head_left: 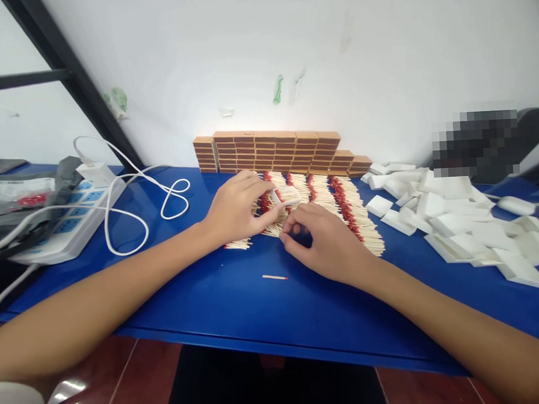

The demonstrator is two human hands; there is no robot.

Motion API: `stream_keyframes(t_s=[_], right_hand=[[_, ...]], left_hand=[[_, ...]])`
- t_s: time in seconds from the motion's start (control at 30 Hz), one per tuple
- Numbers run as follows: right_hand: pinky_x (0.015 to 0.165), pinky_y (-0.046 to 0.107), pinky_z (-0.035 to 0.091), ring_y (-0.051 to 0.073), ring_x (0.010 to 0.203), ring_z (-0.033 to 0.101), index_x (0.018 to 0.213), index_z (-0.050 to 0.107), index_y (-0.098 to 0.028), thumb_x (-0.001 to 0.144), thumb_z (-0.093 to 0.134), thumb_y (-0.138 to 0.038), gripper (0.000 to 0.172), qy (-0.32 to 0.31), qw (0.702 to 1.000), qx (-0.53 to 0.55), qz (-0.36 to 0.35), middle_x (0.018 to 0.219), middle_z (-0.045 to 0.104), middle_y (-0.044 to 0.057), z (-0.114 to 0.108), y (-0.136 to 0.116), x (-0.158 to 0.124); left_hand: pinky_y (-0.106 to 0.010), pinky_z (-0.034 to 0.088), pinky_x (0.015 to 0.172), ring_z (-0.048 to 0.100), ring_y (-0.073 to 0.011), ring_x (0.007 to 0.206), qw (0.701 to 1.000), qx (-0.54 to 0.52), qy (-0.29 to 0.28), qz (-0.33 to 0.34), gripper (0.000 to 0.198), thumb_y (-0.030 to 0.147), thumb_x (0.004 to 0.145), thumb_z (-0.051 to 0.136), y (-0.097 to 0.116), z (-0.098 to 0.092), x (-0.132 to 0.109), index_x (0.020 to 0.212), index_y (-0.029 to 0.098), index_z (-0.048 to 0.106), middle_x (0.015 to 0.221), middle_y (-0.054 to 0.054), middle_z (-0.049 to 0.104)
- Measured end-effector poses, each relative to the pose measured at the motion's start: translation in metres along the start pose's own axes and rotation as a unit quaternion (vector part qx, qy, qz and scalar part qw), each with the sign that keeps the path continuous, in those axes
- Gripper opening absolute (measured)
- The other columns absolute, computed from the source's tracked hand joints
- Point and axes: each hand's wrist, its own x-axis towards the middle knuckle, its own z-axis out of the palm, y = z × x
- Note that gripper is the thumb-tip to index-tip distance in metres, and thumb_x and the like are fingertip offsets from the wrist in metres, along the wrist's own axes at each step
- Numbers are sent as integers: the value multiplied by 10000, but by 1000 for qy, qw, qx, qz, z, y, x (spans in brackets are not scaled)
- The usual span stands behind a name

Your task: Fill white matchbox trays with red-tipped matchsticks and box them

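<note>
My left hand (240, 206) holds a small white tray (286, 194) with red-tipped matches in it, above the rows of matches. Just right of it is my right hand (323, 238), its thumb and fingertips pressed together close to the near edge of the rows; whatever is between them is too small to make out. Loose matches (365, 215) lie in several rows, with red heads toward the left. One single match (274, 277) lies apart on the blue table, nearer to me.
Stacked brown matchboxes (276, 150) stand along the wall. White empty trays (469, 215) are heaped at the right. A power strip (72, 221) and white cables (147, 226) lie at the left. The blue table (203, 308) ends at a front edge.
</note>
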Motion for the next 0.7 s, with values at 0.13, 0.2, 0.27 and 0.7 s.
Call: stream_keyframes(t_s=[0.13, 0.2, 0.27, 0.7], right_hand=[[767, 384, 477, 227, 844, 615, 817, 567, -228, 919, 658, -195, 140, 16, 1000, -18, 0, 855, 646, 48, 3, -1, 0], [762, 384, 479, 239, 866, 622, 831, 569, -228, 905, 704, -241, 155, 17, 999, -27, 11, 874, 652, 52, 5, 1, -1], [759, 386, 481, 245, 871, 624, 829, 567, -225, 898, 721, -264, 173, 11, 999, -38, 18, 884, 650, 57, 7, 3, -1], [760, 358, 484, 217, 840, 617, 857, 631, -215, 944, 643, -170, 99, -32, 999, -33, -20, 838, 631, 42, -9, 11, -3]], left_hand=[[-425, 569, 846, 676, -249, 898, 1000, -1, 2, 1, 257, 389, 944, 671, -1, 0, 0, 1070, 170, 718, 901, -81, 753], [-422, 567, 846, 670, -242, 874, 1000, 1, -2, -3, 265, 391, 945, 670, 0, 1, -1, 1075, 166, 720, 882, -76, 749], [-421, 567, 845, 670, -242, 870, 1000, 1, -5, -7, 274, 400, 945, 670, 0, 1, -1, 1075, 164, 721, 880, -77, 750], [-418, 572, 823, 689, -253, 895, 1000, -1, 4, 4, 271, 396, 944, 683, 0, 0, 0, 1067, 156, 714, 912, -93, 760]])
